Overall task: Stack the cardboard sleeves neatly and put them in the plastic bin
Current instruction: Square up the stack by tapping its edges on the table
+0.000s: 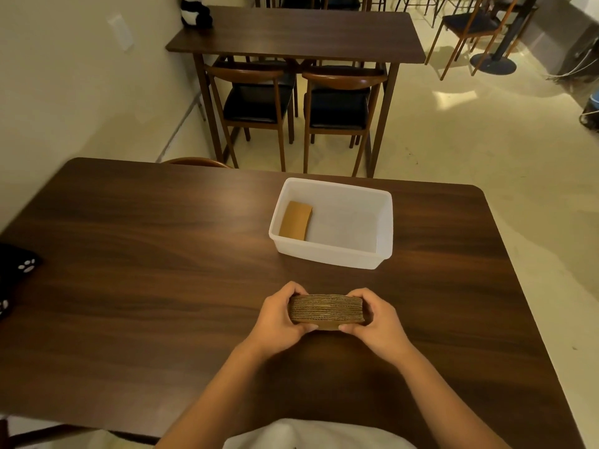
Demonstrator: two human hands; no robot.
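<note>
Both hands [327, 319] clasp sleeve stack [326, 308], ends hidden; one sleeve [295, 220] in bin [327, 254]

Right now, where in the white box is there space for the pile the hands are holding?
Inside the plastic bin, the floor is bare from the one cardboard sleeve at its left wall across to the right wall. The left hand and right hand grip the stack of sleeves over open table, just short of the bin.

Both hands [327, 322] gripping sleeve stack [326, 308], plastic bin [327, 254] beyond, one sleeve [295, 220] inside
</note>
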